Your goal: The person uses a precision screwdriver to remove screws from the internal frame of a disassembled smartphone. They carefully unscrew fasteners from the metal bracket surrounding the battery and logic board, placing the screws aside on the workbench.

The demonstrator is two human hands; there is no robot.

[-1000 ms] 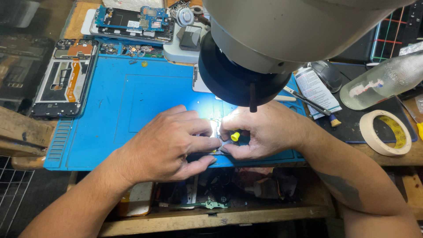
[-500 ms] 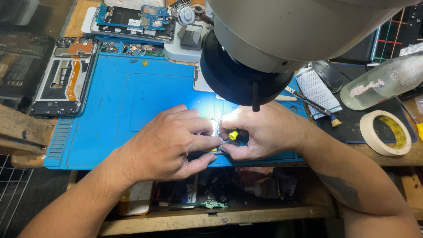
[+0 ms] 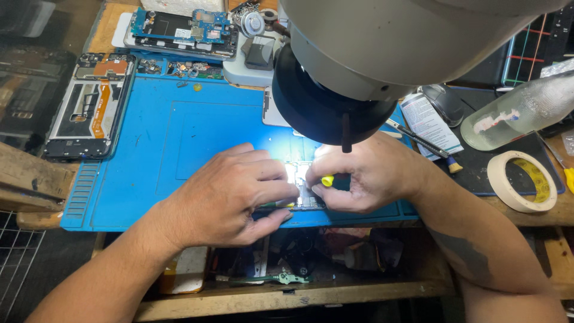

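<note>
Under the microscope head [image 3: 382,54], the left hand [image 3: 230,194] lies curled, fingers pressing a small circuit board [image 3: 302,188] onto the blue mat [image 3: 179,137] at the counter's near edge. The right hand [image 3: 368,173] is closed, pinching a yellow-tipped tool [image 3: 327,180] against the board.

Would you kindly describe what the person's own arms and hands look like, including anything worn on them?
Both arms are bare to the frame's edge: no sleeves, gloves, watch or rings show. The left hand is unmarked. The right hand has dark smudges, and its forearm carries a dark tattoo-like marking.
</note>
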